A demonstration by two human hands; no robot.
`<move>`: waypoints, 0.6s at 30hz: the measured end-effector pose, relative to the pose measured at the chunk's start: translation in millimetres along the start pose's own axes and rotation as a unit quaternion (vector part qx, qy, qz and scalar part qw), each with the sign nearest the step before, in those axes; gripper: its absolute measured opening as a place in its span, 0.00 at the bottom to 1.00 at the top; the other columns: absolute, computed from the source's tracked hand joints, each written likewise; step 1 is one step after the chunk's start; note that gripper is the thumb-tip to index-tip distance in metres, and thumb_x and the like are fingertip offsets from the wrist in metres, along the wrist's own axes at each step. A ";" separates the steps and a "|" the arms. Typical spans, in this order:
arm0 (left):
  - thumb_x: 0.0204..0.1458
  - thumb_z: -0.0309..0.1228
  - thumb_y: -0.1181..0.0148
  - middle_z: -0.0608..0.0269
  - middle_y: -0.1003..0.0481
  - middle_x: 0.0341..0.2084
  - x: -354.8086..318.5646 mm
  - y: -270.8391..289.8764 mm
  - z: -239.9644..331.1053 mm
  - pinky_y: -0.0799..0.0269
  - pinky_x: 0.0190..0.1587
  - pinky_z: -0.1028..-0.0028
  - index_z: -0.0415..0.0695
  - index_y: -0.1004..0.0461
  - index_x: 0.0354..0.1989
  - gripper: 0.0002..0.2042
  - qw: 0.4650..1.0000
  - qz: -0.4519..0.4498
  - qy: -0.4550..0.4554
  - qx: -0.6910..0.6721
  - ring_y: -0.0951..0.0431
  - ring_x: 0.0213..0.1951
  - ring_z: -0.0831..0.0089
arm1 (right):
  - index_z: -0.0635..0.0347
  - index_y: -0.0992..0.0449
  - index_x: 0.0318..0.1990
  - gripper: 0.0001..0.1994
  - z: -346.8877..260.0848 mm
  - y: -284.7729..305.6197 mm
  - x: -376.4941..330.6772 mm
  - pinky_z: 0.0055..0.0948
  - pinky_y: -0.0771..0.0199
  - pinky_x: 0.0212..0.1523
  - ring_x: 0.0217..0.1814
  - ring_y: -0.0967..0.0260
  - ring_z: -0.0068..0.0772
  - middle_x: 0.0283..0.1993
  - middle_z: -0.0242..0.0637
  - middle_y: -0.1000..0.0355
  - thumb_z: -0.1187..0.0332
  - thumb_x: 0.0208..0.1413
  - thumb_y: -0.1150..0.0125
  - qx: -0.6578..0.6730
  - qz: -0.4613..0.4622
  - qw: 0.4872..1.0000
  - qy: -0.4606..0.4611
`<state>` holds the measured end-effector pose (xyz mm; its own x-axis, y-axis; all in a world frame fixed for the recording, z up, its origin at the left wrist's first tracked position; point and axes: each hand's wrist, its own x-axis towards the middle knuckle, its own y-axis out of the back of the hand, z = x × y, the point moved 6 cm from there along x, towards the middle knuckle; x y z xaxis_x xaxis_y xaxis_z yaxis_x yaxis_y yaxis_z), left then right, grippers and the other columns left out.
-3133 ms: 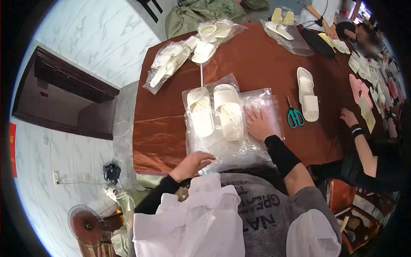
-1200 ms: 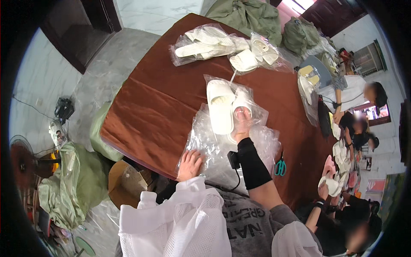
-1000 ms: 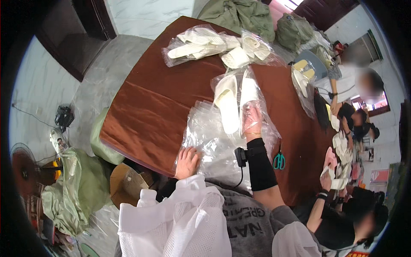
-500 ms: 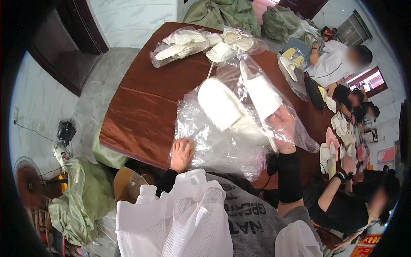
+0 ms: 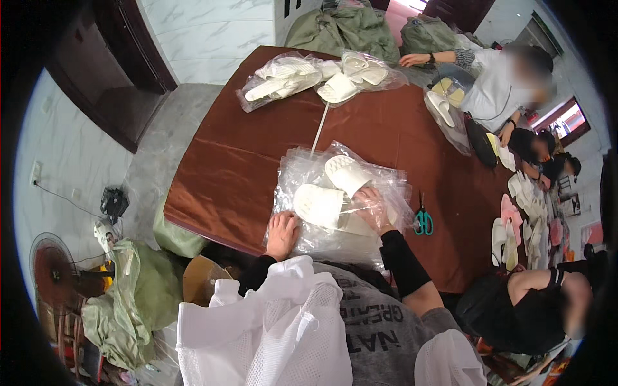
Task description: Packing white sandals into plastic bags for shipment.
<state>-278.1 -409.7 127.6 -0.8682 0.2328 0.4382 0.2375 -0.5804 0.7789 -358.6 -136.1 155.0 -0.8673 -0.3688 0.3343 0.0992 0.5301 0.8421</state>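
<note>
A pair of white slippers [image 5: 320, 206] in clear plastic lies on a stack of clear plastic bags [image 5: 291, 175] at the near side of the brown-covered table. The toe ends point up and to the left. My right hand [image 5: 373, 207] is closed over the rear part of the slippers, its fingers partly hidden by the film. My left hand [image 5: 282, 234] lies on the left edge of the bag stack, fingers stretched and holding nothing. Right of the stack, scissors [image 5: 423, 217] with teal handles lie on the table.
Bagged white slippers [image 5: 283, 76] lie along the table's far edge [image 5: 222, 128]. Co-workers sit along the right side, near more white, yellow and pink slippers [image 5: 510, 212]. Green sacks [image 5: 132, 289] and a fan [image 5: 55, 273] stand on the floor at left.
My right hand has lowered the slippers, raised and blurred before, onto the bag stack. The scissors have come into view. A co-worker at the far right has stretched an arm out.
</note>
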 end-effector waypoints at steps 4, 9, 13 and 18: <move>0.48 0.26 0.42 0.53 0.33 0.46 -5.3 1.7 -2.8 0.41 0.58 0.53 0.44 0.31 0.43 0.13 1.000 0.004 0.007 -0.003 0.34 0.53 0.53 | 0.56 0.20 0.38 0.18 -3.7 -13.1 21.3 0.45 0.36 0.55 0.53 0.37 0.51 0.44 0.41 0.28 0.57 0.41 0.30 0.052 -0.010 0.998 0.016; 0.47 0.26 0.41 0.54 0.32 0.45 -2.6 4.5 4.9 0.40 0.57 0.54 0.45 0.31 0.41 0.12 1.000 0.006 0.010 0.000 0.33 0.52 0.52 | 0.56 0.21 0.38 0.16 -6.7 -36.2 25.6 0.50 0.38 0.53 0.55 0.41 0.52 0.48 0.41 0.32 0.59 0.42 0.34 -0.016 -0.005 1.000 -0.020; 0.47 0.27 0.40 0.53 0.32 0.45 -0.4 1.7 5.4 0.40 0.58 0.54 0.45 0.30 0.43 0.13 1.000 0.007 0.005 -0.017 0.34 0.53 0.52 | 0.59 0.21 0.40 0.15 -2.4 -32.2 26.6 0.47 0.35 0.51 0.53 0.37 0.52 0.46 0.44 0.27 0.67 0.42 0.37 0.001 0.056 0.998 0.006; 0.47 0.27 0.40 0.53 0.33 0.47 -12.3 -0.6 -11.0 0.40 0.58 0.55 0.43 0.30 0.46 0.15 1.000 0.003 0.029 -0.002 0.34 0.54 0.51 | 0.56 0.21 0.47 0.17 -16.9 23.8 27.9 0.46 0.39 0.58 0.56 0.36 0.49 0.53 0.41 0.27 0.68 0.47 0.41 0.175 0.004 0.984 0.035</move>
<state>-272.3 -420.9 116.8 -0.8907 0.1836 0.4158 0.2411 -0.5845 0.7747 -372.2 -146.7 191.5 -0.8298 -0.4087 0.3800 -0.0787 0.7599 0.6453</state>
